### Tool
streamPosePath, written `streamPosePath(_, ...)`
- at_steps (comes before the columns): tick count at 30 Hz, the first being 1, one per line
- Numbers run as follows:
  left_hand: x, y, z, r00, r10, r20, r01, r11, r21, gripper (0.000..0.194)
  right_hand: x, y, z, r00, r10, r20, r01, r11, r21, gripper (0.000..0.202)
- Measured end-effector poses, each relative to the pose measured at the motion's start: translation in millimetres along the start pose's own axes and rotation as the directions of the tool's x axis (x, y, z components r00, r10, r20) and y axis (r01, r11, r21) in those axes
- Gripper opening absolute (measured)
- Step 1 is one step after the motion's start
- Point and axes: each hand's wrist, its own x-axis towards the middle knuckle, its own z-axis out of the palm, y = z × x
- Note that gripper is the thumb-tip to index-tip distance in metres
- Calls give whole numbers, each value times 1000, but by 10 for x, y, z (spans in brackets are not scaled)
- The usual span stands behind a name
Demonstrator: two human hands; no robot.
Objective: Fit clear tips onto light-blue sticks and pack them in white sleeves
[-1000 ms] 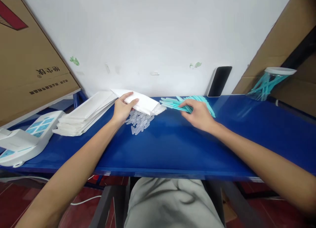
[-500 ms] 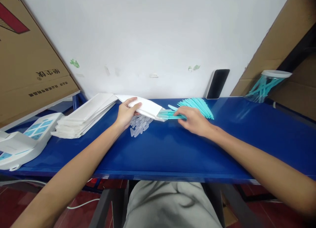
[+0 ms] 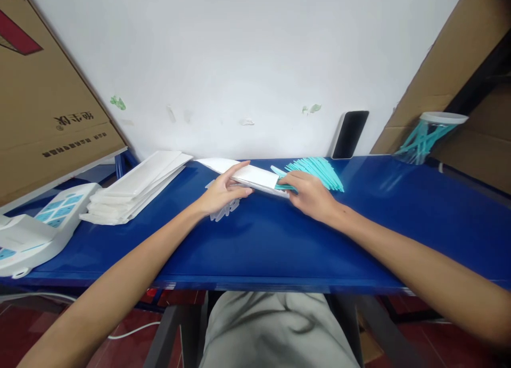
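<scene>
The right hand (image 3: 311, 193) is closed around a few teal sticks (image 3: 285, 187), fingertips and thumb pinching them right at the open end of a long white bag (image 3: 255, 175). The inner ends of the sticks are hidden in the bag's mouth, so how far in they reach cannot be told. The left hand (image 3: 225, 191) grasps the white bag across its width, index finger along the far edge and thumb along the near edge, with the bag's pointed flap reaching out beyond the hand to the left.

Partly under the left hand, just on the near side of the white bag, lies a small heap of clear plastic pieces (image 3: 225, 210). To the right of the bag, beyond the right hand, a fanned pile of teal sticks (image 3: 321, 172) rests on the blue table (image 3: 279, 245). To the left of the bag is a stack of flat white packets (image 3: 136, 184), and farther left a white power strip (image 3: 59, 214) with blue panels.

Farther right of the bag than the pile, a black-faced phone (image 3: 350, 135) leans on the white wall (image 3: 255, 65). Well to the bag's right, a clear jar (image 3: 427, 139) with a white rim holds more teal sticks
</scene>
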Motion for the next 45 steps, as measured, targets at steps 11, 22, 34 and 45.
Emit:
streamPosePath(11, 19, -100, 131, 978, 208, 25, -180, 771, 611, 49, -36, -192, 97, 986, 6, 167, -36, 983, 178, 33)
streamPosePath(22, -57, 48, 76, 980, 162, 118, -136, 103, 985, 42, -42, -116, 171, 965, 227, 130, -259, 899, 352, 29)
streamPosePath(34, -61, 92, 138, 852, 395, 344, -327, -113, 938, 56, 23, -29, -64, 987, 125, 105, -132, 989, 65, 27)
streamPosePath(45, -50, -24, 83, 910, 205, 360, -382, 76, 921, 52, 51, -88, -237, 925, -46, 378, 50, 999, -1, 26)
